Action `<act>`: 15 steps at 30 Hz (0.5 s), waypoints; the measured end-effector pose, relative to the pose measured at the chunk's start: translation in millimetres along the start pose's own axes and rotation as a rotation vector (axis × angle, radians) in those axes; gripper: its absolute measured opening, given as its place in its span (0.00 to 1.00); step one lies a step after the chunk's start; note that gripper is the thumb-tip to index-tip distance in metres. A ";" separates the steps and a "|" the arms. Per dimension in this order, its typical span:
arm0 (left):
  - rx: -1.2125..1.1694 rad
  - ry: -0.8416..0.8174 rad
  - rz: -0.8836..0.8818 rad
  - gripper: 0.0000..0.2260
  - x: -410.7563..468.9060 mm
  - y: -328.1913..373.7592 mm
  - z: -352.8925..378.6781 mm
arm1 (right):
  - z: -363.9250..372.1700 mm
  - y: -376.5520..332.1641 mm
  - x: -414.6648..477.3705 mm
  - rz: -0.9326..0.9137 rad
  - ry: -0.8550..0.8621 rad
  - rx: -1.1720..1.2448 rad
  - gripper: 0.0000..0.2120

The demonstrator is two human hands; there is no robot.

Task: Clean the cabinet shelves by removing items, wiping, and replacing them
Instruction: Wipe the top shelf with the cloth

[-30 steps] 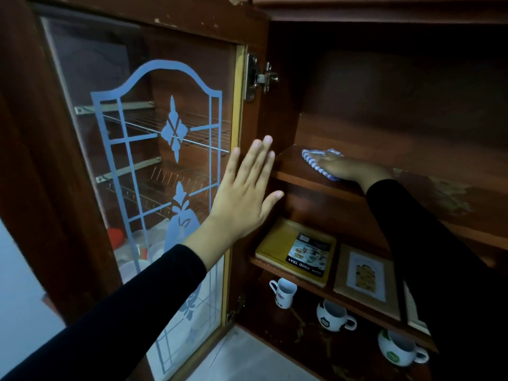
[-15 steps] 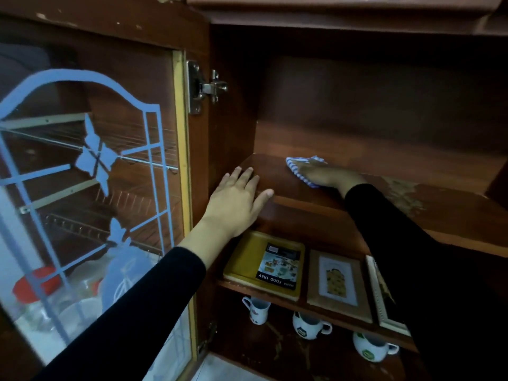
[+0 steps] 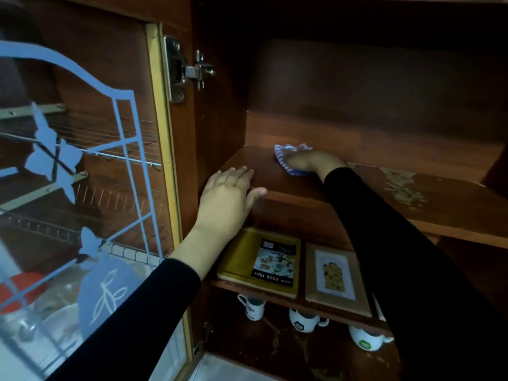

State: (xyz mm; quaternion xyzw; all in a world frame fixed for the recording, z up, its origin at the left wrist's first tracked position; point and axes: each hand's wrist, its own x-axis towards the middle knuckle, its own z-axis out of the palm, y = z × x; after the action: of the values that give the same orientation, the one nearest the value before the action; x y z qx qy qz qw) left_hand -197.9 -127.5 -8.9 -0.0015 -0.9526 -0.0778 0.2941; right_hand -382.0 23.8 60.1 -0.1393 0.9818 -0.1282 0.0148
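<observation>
The open wooden cabinet (image 3: 220,111) has its glass door (image 3: 82,188) swung out to the left. On the upper shelf (image 3: 275,185), the left hand (image 3: 228,193) rests at the front left corner, fingers straight and close together, thumb along the edge. Farther back, the right hand (image 3: 313,160) presses flat on a blue-striped cloth (image 3: 286,154); whether its fingers are spread cannot be told. A yellow food tray (image 3: 242,259) lies on the shelf below.

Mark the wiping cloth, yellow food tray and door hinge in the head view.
cloth (image 3: 283,154): head view, on its striped left edge.
food tray (image 3: 242,254): head view, on the bare yellow surface left of its label.
hinge (image 3: 189,71): head view, on the metal arm.
</observation>
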 end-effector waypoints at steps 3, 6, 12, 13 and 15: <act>0.015 0.004 0.005 0.28 0.0 2.8 0.0 | 3.4 -23.8 -6.9 0.030 0.046 -0.047 0.22; 0.021 0.019 0.026 0.29 -0.1 0.8 0.5 | 14.8 -55.3 -10.7 -0.100 0.029 0.067 0.28; 0.040 -0.003 0.027 0.36 0.5 1.1 -2.7 | -2.8 8.4 -23.3 -0.045 0.003 0.155 0.30; 0.061 -0.021 0.030 0.38 0.0 3.2 -4.0 | -9.1 32.7 -31.3 0.063 0.048 0.223 0.28; 0.101 -0.067 0.023 0.41 -1.4 5.9 -7.0 | -19.7 82.2 -48.7 0.214 0.089 0.200 0.10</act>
State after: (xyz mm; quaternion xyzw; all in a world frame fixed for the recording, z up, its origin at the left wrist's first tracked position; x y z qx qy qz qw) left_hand -192.5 -122.7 -3.1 -0.0002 -0.9645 -0.0263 0.2628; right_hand -358.6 118.5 57.8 -0.0259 0.9731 -0.2291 -0.0014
